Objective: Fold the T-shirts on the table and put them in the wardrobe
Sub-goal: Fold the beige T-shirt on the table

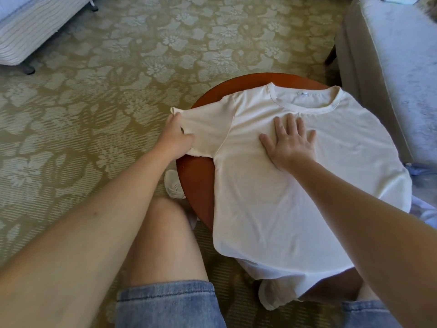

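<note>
Head cam view: we've got the cream T-shirt (283,209) spread over the round brown worktop (196,183), collar away from us. Our left hand (176,136) grips the sleeve (208,129) out past the worktop's edge, fingertips mostly buried in fabric. Our right hand (289,143) lies flat on the chest, fingers spread. The other sleeve's hidden, the hem droops over the near rim, and some pale cloth (425,211) on the right is cut off.

Cream T-shirt (295,185); reddish-brown table (196,185); olive floral carpet (118,67); blue denim shorts (170,306).
</note>
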Available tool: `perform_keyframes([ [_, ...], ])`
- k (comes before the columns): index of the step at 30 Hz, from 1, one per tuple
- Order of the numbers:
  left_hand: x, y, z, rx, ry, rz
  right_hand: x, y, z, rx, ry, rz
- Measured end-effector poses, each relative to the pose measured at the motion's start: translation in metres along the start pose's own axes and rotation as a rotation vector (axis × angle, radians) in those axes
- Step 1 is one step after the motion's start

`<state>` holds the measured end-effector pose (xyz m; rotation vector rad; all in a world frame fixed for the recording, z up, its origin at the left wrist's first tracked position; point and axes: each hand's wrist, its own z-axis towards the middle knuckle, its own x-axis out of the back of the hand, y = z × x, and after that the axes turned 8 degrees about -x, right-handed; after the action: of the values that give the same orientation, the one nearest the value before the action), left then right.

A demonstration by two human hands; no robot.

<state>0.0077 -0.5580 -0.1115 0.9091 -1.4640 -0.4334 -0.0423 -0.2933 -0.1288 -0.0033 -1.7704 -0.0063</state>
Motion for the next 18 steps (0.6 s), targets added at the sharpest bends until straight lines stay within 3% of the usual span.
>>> perform_keyframes([
  [7,0.02,-0.007,0.024,0.031,0.164,0.002,0.006,-0.034,0.022,0.008,-0.016,0.031],
  [12,0.038,-0.006,0.03,0.093,0.098,0.027,0.016,-0.049,0.026,0.011,-0.104,0.07],
  [18,0.042,0.03,0.027,0.016,0.067,0.13,0.03,0.002,0.008,0.026,-0.02,0.068],
])
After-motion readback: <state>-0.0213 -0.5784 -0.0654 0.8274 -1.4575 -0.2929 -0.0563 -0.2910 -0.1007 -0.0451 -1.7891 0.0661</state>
